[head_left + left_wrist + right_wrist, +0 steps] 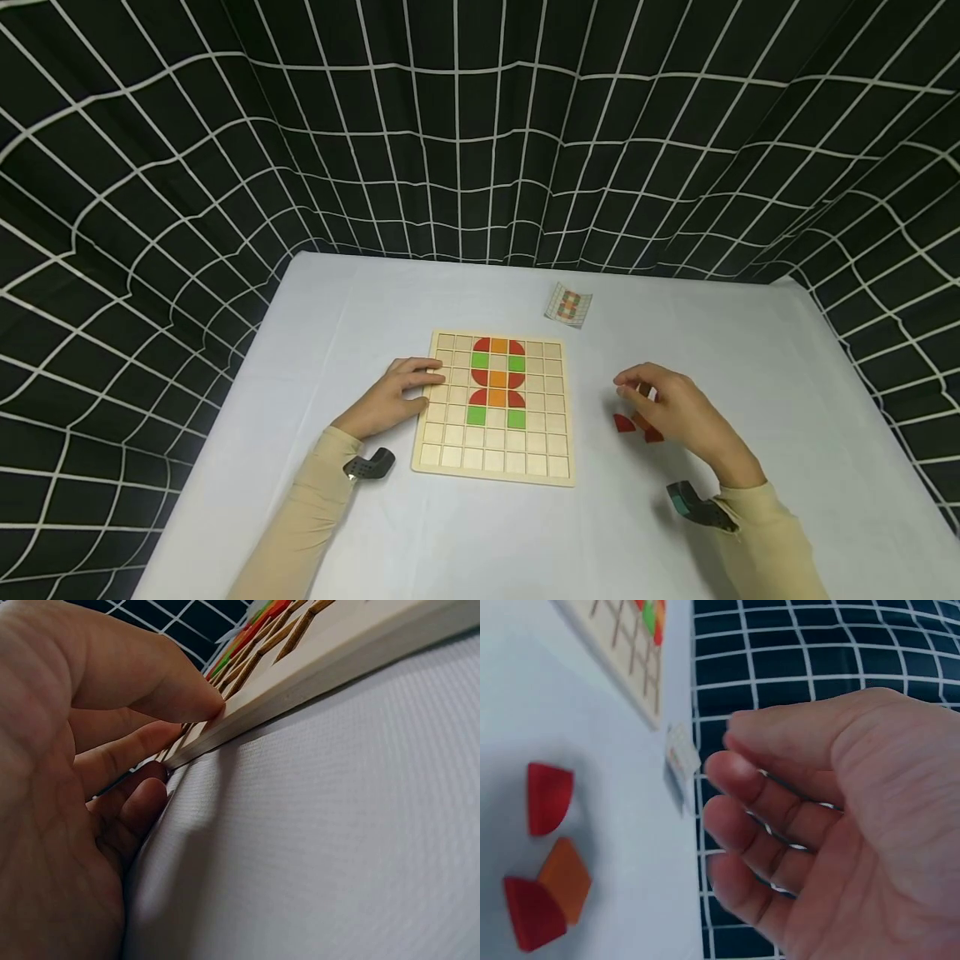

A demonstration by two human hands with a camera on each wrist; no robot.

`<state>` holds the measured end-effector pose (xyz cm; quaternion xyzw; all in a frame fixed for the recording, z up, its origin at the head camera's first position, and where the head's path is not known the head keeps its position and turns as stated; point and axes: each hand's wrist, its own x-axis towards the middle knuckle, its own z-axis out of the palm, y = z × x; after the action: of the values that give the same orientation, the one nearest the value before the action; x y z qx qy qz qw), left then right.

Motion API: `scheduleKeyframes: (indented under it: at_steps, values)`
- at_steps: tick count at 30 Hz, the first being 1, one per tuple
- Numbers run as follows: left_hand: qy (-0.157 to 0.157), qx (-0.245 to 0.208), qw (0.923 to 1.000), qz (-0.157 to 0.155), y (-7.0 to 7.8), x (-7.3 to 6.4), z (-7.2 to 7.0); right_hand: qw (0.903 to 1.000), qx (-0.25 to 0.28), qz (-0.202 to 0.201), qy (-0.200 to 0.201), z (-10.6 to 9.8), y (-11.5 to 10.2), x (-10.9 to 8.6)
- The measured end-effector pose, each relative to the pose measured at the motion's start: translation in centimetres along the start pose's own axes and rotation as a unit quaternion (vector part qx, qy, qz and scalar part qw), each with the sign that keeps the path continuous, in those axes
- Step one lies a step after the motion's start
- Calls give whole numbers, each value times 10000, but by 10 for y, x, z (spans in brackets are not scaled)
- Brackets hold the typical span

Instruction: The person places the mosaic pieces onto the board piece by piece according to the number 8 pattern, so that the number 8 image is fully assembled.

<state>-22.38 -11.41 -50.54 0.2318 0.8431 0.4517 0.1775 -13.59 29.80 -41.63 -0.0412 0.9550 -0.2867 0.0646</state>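
My left hand rests at the left side of a wooden grid board, its thumb and fingertips touching the rim. In the left wrist view, the thumb lies on the pale rim edge. Red quarter-rounds, orange squares and green squares fill cells in the board's middle columns. Right of the board, my right hand hovers over loose pieces, fingers loosely curled and nothing visible in them. Below it lie two red quarter-round pieces and an orange square piece, one red piece touching the orange.
A small pattern card lies behind the board, to its right, showing a similar coloured figure on a grid. A white cloth covers the table. Black curtains with white grid lines stand behind and on both sides.
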Motion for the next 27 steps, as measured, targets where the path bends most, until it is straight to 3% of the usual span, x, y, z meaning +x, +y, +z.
scheduleKeyframes:
  at_steps: [8,12,19,27]
  values:
    - [-4,4,10000,-26,0,0,0,9981,47,244,-568,13,17,-2]
    - [1,40,10000,-3,-1,0,0,9977,-87,353,-572,18,20,-2]
    - [7,-11,10000,-24,-1,-1,0,9943,-911,261,-493,26,26,-3]
    - [21,-16,10000,-3,-1,-1,0,9917,-1138,297,-522,28,27,-5]
